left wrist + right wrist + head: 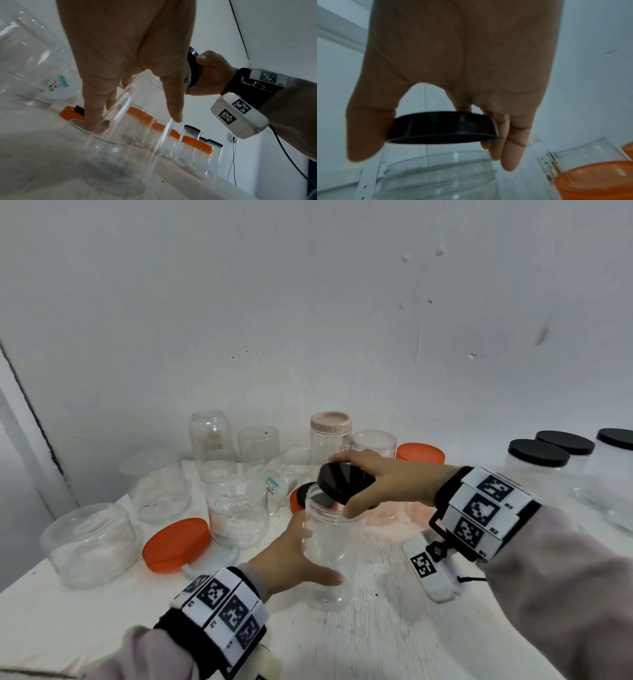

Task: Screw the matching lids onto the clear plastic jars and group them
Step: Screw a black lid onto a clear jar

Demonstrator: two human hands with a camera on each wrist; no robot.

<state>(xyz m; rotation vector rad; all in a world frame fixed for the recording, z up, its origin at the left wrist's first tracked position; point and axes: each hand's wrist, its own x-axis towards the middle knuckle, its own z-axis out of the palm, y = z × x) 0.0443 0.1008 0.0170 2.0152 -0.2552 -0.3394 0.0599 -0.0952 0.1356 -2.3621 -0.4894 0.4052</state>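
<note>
Head view: left hand (291,559) wrapped the clear jar (330,546) upright on the table (102,611), steadying it; right hand (390,477) pinched the black lid (344,482), tilted above the mouth; left wrist: fingers (92,102) curled round the jar wall; right wrist: thumb and fingers (510,147) clamped the lid rim, not yet seated.

Scuffed pale wall (308,302) behind a white table (85,611)

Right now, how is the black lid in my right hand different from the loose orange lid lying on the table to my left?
The black lid is gripped in the right hand, tilted over the open jar that the left hand holds; the orange lid lies untouched on the table. The orange lid looks wider. Both are round and on no jar.
</note>
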